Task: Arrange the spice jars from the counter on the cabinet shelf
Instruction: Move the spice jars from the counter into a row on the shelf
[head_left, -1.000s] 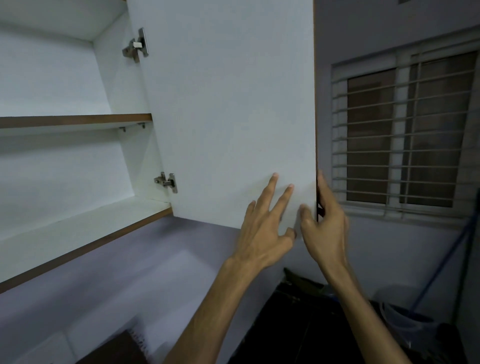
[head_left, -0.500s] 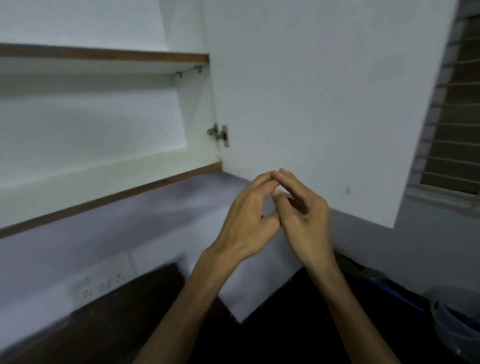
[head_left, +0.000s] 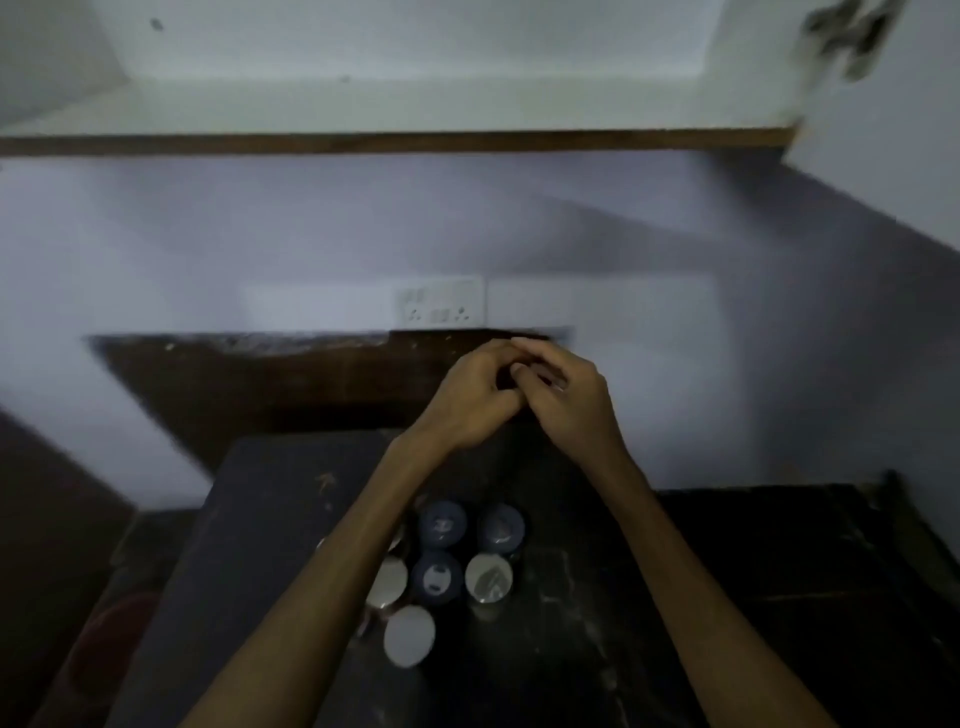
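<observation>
Head view, looking down at dark counter (head_left: 727, 597). Left hand (head_left: 467, 400) and right hand (head_left: 569, 397) meet in front of the body, above the counter, fingers curled and touching each other at the tips; neither holds a jar or any other obj. Whether fingers interlock: cannot tell, blur. Spice jars (head_left: 447, 566) stand upright in a tight cluster on the counter, below and between the forearms, seen from the top: three w/ dark blue lids (two at rear, one centre), at least three w/ white/silver lids (left, right, front). Left forearm partly covers the left side of the cluster, so exact jar count not readable. Cabinet shelf (head_left: 395, 141) runs across the top of frame, brown front edge, white inside, no jars on the visible part. Open cabinet door (head_left: 883, 130) at upper right, hinge (head_left: 847, 36) blurred. Wall socket plate (head_left: 440, 306) on the wall between shelf and counter, just above the hands in frame
</observation>
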